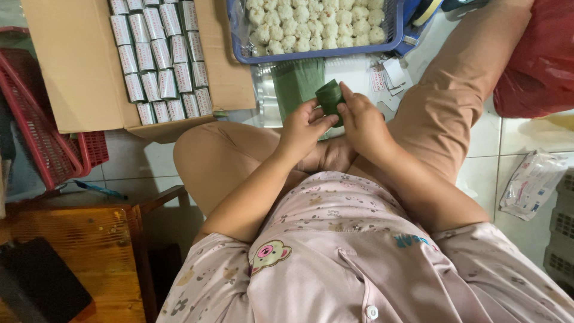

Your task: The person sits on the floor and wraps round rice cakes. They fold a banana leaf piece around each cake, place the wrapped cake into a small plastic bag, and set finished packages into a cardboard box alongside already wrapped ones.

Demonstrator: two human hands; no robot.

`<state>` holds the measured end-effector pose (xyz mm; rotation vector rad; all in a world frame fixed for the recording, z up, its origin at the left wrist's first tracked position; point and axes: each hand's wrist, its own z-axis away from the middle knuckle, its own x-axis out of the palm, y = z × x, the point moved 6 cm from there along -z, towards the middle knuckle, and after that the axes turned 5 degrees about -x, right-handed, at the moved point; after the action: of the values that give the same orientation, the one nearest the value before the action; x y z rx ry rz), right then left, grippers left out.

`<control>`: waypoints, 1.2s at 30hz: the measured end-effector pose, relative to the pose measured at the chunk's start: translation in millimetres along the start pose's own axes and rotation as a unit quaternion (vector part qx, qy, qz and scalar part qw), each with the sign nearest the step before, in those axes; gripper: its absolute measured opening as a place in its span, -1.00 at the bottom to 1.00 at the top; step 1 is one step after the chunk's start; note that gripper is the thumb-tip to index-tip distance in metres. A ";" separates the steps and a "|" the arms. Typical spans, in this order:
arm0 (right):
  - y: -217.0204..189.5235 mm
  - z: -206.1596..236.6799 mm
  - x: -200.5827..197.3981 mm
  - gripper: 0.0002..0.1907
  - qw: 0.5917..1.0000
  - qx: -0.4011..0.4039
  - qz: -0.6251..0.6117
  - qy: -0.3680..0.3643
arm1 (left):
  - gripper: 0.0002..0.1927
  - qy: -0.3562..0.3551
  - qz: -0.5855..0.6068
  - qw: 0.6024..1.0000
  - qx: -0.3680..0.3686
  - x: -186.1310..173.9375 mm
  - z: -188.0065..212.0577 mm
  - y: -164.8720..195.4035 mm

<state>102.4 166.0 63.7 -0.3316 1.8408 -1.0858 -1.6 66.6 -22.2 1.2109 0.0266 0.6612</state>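
Item: green leaf wrap [329, 97], centre frame, above lap. We hold it: left hand [302, 127] and right hand [360, 121] both pinched on it. Step, we judge: folding. Next needs tight tuck. Nearby: leaf stack [297, 81]; blue basket [394, 37] of white balls, upper centre.

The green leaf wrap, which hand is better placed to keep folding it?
Probably the right hand: its fingers already curl over the green leaf wrap from above, while the left hand only steadies its lower edge with its fingertips.

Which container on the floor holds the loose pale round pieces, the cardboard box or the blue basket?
The blue basket, beyond the hands. It is filled with pale round pieces; the cardboard box holds rows of wrapped rolls instead.
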 end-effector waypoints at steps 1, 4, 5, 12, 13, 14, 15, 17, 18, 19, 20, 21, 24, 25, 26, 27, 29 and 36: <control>1.9 1.2 3.3 -0.54 1.000 0.002 0.006 -0.001 | -0.51 0.014 -0.019 1.000 -0.013 -1.7 -0.5 -2.3; 12.9 1.7 7.2 -0.55 0.999 0.029 0.025 -0.036 | -0.55 0.018 0.005 1.000 -0.021 -5.2 -1.7 -7.2; 25.8 3.9 7.8 -0.52 0.992 0.110 -0.030 -0.045 | -0.56 0.012 0.026 0.999 -0.020 -5.9 -2.4 -9.8; 84.3 16.3 15.2 -0.55 0.903 0.272 -0.323 -0.075 | -0.54 -0.110 0.059 0.983 -0.138 -22.0 -11.4 -50.1; 93.4 22.3 17.7 -0.58 0.882 0.306 -0.348 -0.087 | -0.55 -0.111 -0.004 0.981 -0.161 -32.3 -17.7 -53.0; 99.4 23.4 19.9 -0.58 0.874 0.305 -0.370 -0.076 | -0.55 -0.112 -0.066 0.974 -0.183 -45.6 -25.9 -53.8; 104.8 24.8 23.3 -0.58 0.865 0.306 -0.392 -0.063 | -0.56 -0.063 -0.194 0.974 -0.095 -68.5 -44.4 -37.2; 111.2 29.1 25.5 -0.56 0.849 0.295 -0.436 -0.046 | -0.47 0.069 -0.377 0.921 -0.072 -121.0 -67.0 -15.6; 112.3 28.6 26.2 -0.54 0.842 0.282 -0.457 -0.044 | -0.38 0.154 -0.431 0.878 -0.137 -148.6 -72.8 -12.0; 112.7 28.4 26.8 -0.52 0.835 0.270 -0.478 -0.043 | -0.35 0.138 -0.501 0.835 -0.179 -155.6 -78.6 -16.5; 113.7 29.3 26.9 -0.50 0.836 0.271 -0.475 -0.045 | -0.31 0.120 -0.566 0.785 -0.221 -161.4 -81.6 -22.0; 114.3 30.4 26.7 -0.49 0.837 0.273 -0.472 -0.047 | -0.25 0.101 -0.626 0.727 -0.262 -165.8 -81.7 -28.1; 112.5 29.8 26.6 -0.47 0.840 0.268 -0.469 -0.047 | -0.26 0.178 -0.616 0.716 -0.277 -167.7 -74.3 -37.0; 111.6 30.0 27.0 -0.47 0.841 0.267 -0.469 -0.045 | -0.29 0.188 -0.620 0.715 -0.263 -166.8 -74.8 -36.9; 110.8 30.4 27.8 -0.46 0.834 0.274 -0.476 -0.044 | -0.33 0.196 -0.624 0.714 -0.251 -165.8 -74.1 -37.3; 109.9 31.1 29.5 -0.45 0.828 0.281 -0.483 -0.045 | -0.37 0.206 -0.627 0.712 -0.240 -165.8 -73.7 -37.2; 107.9 29.9 31.5 -0.45 0.826 0.287 -0.483 -0.051 | -0.41 0.238 -0.617 0.714 -0.229 -168.5 -74.8 -35.9; 96.9 33.7 35.4 -0.44 0.848 0.286 -0.441 -0.069 | -0.74 0.227 -0.796 0.560 0.027 -168.8 -104.9 -14.2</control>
<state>132.5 181.2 -39.4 -0.9113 1.1140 -2.0994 -170.2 71.8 -128.3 0.5768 1.4396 -0.7183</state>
